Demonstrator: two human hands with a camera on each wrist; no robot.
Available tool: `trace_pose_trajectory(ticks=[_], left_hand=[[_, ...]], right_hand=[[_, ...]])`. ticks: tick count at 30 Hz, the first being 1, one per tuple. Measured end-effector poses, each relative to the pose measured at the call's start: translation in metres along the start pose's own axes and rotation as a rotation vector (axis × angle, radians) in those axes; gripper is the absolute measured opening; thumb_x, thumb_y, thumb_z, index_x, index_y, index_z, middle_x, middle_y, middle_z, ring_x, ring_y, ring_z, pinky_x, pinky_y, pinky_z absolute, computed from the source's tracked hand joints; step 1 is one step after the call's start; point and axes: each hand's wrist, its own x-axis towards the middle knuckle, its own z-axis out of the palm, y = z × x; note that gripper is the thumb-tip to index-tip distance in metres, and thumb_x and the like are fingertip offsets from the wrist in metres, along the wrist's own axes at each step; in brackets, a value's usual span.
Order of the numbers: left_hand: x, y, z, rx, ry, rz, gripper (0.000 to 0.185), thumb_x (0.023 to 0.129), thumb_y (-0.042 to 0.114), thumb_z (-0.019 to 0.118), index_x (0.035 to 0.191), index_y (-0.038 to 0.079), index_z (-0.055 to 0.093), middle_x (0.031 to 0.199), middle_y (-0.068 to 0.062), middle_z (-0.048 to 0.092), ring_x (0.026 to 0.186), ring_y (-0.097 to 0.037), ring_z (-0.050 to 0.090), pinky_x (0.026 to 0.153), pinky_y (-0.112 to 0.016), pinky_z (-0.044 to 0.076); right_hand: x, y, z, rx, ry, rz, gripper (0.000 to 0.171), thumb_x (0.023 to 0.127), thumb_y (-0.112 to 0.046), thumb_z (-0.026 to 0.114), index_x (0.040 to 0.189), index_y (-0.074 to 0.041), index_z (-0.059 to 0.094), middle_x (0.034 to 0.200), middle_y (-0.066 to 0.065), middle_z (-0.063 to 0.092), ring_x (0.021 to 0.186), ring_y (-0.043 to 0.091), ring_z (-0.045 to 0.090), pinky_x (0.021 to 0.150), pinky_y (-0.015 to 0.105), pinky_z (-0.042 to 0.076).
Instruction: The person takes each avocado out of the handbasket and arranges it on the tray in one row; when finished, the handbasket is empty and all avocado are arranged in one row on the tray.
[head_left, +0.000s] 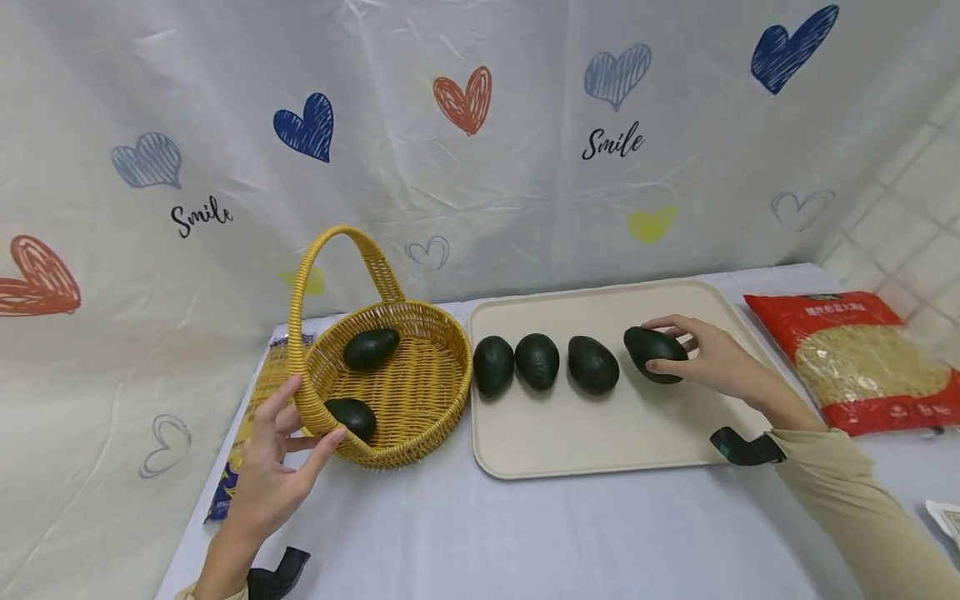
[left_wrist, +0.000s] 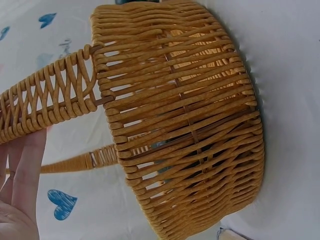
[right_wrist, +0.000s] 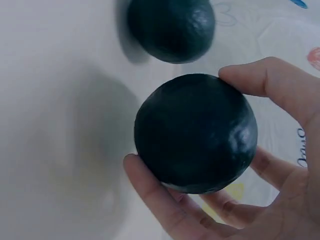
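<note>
My right hand (head_left: 712,358) grips a dark green avocado (head_left: 652,354) between thumb and fingers over the right part of a beige tray (head_left: 555,450). In the right wrist view that avocado (right_wrist: 195,135) casts a shadow on the tray, apart from it. Three more avocados (head_left: 537,362) lie in a row on the tray's left half. A yellow woven basket (head_left: 450,417) with a tall handle stands left of the tray, two avocados (head_left: 371,348) inside. My left hand (head_left: 273,467) holds the foot of the basket's handle (left_wrist: 50,95), thumb near the rim, fingers on the outer side.
A red bag of pasta (head_left: 862,358) lies right of the tray. Behind and left of the basket lies a long yellow and blue packet (head_left: 225,487), partly hidden. A white curtain printed with hearts (head_left: 525,167) hangs behind the table.
</note>
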Motion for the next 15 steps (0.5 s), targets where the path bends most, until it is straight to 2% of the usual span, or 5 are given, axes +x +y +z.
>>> trace_pose_trajectory(ticks=[3,9,13,15], left_hand=[[0.0,0.001,0.001,-0.003,-0.002,-0.003,0.089,0.083,-0.006,0.086,0.155,-0.006,0.035,0.105,-0.023,0.07,0.108,0.008,0.063,0.079,-0.01,0.057],[0.002,0.003,0.001,-0.004,-0.018,-0.012,0.095,0.077,-0.016,0.084,0.156,-0.005,0.033,0.103,-0.024,0.07,0.108,0.009,0.063,0.079,-0.011,0.057],[0.001,0.0,-0.001,-0.015,-0.023,-0.01,0.08,0.095,0.013,0.08,0.156,-0.006,0.033,0.108,-0.01,0.072,0.109,0.009,0.063,0.079,-0.011,0.058],[0.0,-0.001,0.0,-0.021,-0.019,-0.001,0.078,0.099,0.024,0.076,0.155,-0.008,0.033,0.11,-0.004,0.072,0.109,0.008,0.063,0.078,-0.012,0.058]], right_hand=[[0.0,0.005,0.005,0.002,-0.006,0.014,0.059,0.093,-0.028,0.081,0.144,-0.008,0.058,0.132,0.027,0.058,0.107,0.04,0.06,0.078,0.036,0.05],[0.0,0.007,0.011,0.005,-0.004,0.038,0.061,0.094,-0.032,0.08,0.145,-0.008,0.057,0.13,0.025,0.059,0.103,0.035,0.063,0.078,0.035,0.049],[0.001,0.007,0.011,-0.006,-0.033,0.059,0.064,0.096,-0.036,0.077,0.148,-0.007,0.054,0.134,0.028,0.056,0.105,0.036,0.064,0.078,0.034,0.05],[0.001,0.006,0.01,-0.01,-0.057,0.072,0.066,0.097,-0.038,0.076,0.149,-0.006,0.052,0.136,0.029,0.054,0.103,0.034,0.065,0.079,0.034,0.05]])
